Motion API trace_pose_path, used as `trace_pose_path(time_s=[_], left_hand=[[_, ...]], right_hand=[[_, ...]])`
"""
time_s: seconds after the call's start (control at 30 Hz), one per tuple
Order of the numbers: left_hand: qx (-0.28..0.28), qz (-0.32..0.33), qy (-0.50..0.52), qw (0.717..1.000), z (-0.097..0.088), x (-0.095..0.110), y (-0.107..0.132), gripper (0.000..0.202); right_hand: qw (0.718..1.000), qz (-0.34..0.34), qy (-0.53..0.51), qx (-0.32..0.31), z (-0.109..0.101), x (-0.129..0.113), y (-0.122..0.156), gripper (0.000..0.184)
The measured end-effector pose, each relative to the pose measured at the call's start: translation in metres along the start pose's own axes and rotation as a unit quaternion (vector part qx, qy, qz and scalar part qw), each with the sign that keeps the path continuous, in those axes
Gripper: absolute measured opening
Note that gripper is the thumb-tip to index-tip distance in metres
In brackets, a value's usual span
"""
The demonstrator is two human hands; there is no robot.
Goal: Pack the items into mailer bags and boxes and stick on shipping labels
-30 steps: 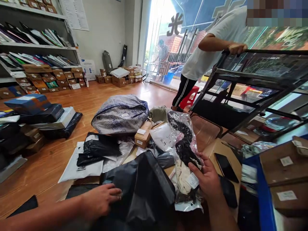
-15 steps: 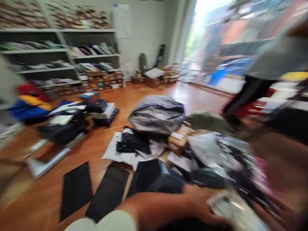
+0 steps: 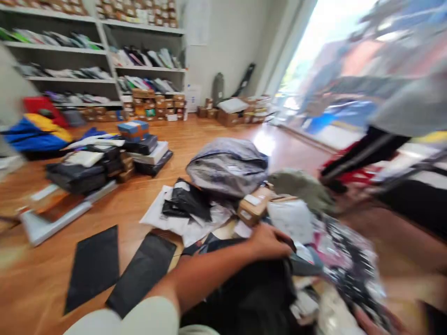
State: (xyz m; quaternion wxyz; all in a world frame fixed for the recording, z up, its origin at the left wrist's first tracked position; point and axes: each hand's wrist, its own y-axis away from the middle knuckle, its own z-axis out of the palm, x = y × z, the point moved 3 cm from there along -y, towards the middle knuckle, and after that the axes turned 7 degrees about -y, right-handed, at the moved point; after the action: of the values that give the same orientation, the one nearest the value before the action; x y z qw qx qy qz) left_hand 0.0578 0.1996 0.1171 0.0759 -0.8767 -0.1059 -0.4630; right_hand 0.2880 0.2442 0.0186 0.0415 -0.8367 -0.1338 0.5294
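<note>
My left hand (image 3: 268,243) reaches across the middle with its fingers closed on the upper edge of a large black bag (image 3: 254,291). The bag hangs down toward my lap, and its lower part runs out of view. Just beyond that hand lie a white plastic packet (image 3: 292,217) and a grey-blue item (image 3: 305,263). At the bottom edge, only part of my right hand (image 3: 366,322) shows, blurred, beside a clear plastic bag with dark contents (image 3: 354,256). Its fingers are too unclear to read.
A grey backpack (image 3: 228,167), a brown box (image 3: 253,207) and an olive bag (image 3: 302,186) lie ahead. Black flat sheets (image 3: 94,267) rest on the wooden floor at left, near stacked boxes (image 3: 146,149). Shelves (image 3: 150,67) stand behind. Another person's leg (image 3: 366,151) is at right.
My left hand has risen from the plastic packets at lower right and now grips the black bag, which has come up into view. The camera view has shifted slightly.
</note>
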Motion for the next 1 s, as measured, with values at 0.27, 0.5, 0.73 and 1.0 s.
trace_pose_path(time_s=[0.27, 0.5, 0.73, 1.0], left_hand=[[0.311, 0.005, 0.426, 0.850, -0.098, 0.001, 0.035, 0.055], [0.094, -0.099, 0.367, 0.920, 0.007, -0.079, 0.142, 0.071], [-0.211, -0.117, 0.231, 0.942, 0.072, -0.104, 0.190, 0.105], [-0.408, 0.034, -0.026, 0.912, 0.045, -0.069, 0.189, 0.068]], right_hand=[[0.944, 0.115, -0.274, 0.144, -0.056, -0.038, 0.006, 0.072], [0.951, 0.085, -0.277, 0.106, -0.058, -0.035, 0.025, 0.060], [0.931, 0.135, -0.340, -0.009, -0.038, -0.056, 0.059, 0.058], [0.918, 0.179, -0.314, -0.164, 0.028, -0.009, 0.099, 0.048]])
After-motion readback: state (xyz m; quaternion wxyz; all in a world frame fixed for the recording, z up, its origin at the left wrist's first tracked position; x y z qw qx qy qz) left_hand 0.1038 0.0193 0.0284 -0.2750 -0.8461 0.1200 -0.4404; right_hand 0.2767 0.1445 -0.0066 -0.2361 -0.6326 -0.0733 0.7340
